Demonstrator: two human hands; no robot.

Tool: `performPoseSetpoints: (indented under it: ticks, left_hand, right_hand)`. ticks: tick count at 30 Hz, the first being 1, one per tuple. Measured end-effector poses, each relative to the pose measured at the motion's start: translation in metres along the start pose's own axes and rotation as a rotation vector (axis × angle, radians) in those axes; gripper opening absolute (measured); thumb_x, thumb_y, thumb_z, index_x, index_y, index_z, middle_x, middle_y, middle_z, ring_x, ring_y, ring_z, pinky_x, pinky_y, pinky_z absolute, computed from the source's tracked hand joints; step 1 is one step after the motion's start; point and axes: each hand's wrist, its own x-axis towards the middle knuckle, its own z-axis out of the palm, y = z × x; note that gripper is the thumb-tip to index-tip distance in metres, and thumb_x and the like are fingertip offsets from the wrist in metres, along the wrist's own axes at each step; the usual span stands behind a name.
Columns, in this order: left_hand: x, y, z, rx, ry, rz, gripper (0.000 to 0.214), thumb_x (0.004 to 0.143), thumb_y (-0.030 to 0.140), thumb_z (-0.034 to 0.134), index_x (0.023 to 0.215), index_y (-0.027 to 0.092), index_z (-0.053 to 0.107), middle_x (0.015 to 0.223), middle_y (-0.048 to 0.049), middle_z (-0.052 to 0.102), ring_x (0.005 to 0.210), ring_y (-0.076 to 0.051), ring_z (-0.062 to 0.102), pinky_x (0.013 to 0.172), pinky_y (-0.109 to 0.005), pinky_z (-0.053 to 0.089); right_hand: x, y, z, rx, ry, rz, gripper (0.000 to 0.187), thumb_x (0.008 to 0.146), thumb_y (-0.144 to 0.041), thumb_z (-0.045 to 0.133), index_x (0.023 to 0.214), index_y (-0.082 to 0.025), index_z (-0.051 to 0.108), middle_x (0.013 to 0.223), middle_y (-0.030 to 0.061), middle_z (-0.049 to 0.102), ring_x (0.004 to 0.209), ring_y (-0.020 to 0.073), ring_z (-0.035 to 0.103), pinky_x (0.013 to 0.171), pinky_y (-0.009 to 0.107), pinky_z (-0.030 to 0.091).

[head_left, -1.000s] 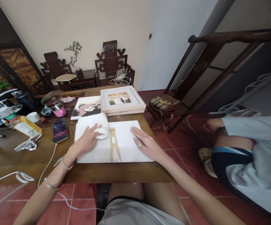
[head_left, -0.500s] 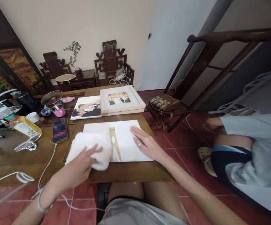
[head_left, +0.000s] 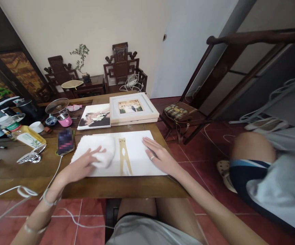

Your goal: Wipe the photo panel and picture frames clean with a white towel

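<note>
One cloth (head_left: 92,142) slid toward eleven o'clock, baring more white board (head_left: 141,156) near six. Left hand (head_left: 82,165) splayed atop; right hand (head_left: 160,156) flat, fingers ungrasping.

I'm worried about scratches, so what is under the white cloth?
The white cloth lies over the left part of the white board and reaches past its left edge over the wooden table. The cloth hides the surface there, so any marks beneath cannot be seen.
</note>
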Motion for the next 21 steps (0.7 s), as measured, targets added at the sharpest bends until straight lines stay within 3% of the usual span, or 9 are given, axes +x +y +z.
performPoseSetpoints:
  ticks: [5,8,11,14,18,21]
  left_hand:
    - [-0.069,0.036,0.015,-0.059,-0.064,0.076,0.033,0.087,0.004,0.035,0.098,0.022,0.060,0.154,0.0011,0.034,0.147,-0.016,0.016,0.121,-0.042,0.018]
    - [-0.078,0.040,0.017,-0.068,-0.050,0.099,0.033,0.088,0.003,0.034,0.098,0.022,0.060,0.154,0.0000,0.033,0.147,-0.017,0.017,0.121,-0.043,0.020]
    - [-0.058,0.024,0.013,-0.052,-0.046,0.082,0.033,0.089,0.004,0.035,0.100,0.021,0.061,0.156,-0.0006,0.029,0.147,-0.018,0.013,0.121,-0.046,0.017]
    - [-0.021,-0.002,0.002,-0.011,0.008,0.064,0.033,0.089,0.007,0.035,0.104,0.019,0.062,0.155,-0.0042,0.030,0.147,-0.019,0.016,0.121,-0.046,0.014]
    - [0.029,-0.029,-0.020,0.044,0.101,-0.036,0.029,0.091,0.021,0.043,0.110,0.015,0.064,0.146,-0.0074,0.046,0.142,-0.025,0.031,0.119,-0.043,0.017]
    - [0.050,-0.036,-0.031,0.067,0.170,-0.115,0.043,0.093,0.027,0.032,0.117,0.008,0.062,0.135,-0.0024,0.058,0.135,-0.026,0.041,0.115,-0.035,0.023]
  right_hand:
    - [0.000,-0.001,0.000,-0.001,0.003,-0.002,0.046,0.094,-0.028,0.043,0.137,-0.019,0.053,0.144,0.0110,0.048,0.137,0.0276,0.041,0.115,0.055,0.030]
    - [0.001,-0.001,-0.001,-0.003,0.003,0.000,0.046,0.093,-0.027,0.044,0.138,-0.020,0.053,0.144,0.0099,0.049,0.136,0.0274,0.041,0.115,0.055,0.030]
    - [0.000,-0.001,-0.001,0.010,0.004,-0.002,0.046,0.093,-0.027,0.045,0.138,-0.023,0.053,0.144,0.0075,0.049,0.136,0.0271,0.041,0.115,0.055,0.031]
    - [0.000,-0.001,-0.002,0.009,0.003,-0.001,0.045,0.093,-0.027,0.045,0.138,-0.022,0.053,0.144,0.0076,0.049,0.137,0.0269,0.041,0.115,0.055,0.031]
    - [0.000,-0.001,-0.001,-0.005,-0.008,0.007,0.046,0.094,-0.028,0.043,0.137,-0.017,0.053,0.144,0.0111,0.049,0.137,0.0267,0.040,0.116,0.054,0.030]
    - [0.000,-0.001,-0.001,-0.017,-0.018,0.011,0.047,0.094,-0.029,0.042,0.138,-0.015,0.053,0.144,0.0125,0.048,0.138,0.0267,0.040,0.116,0.054,0.029]
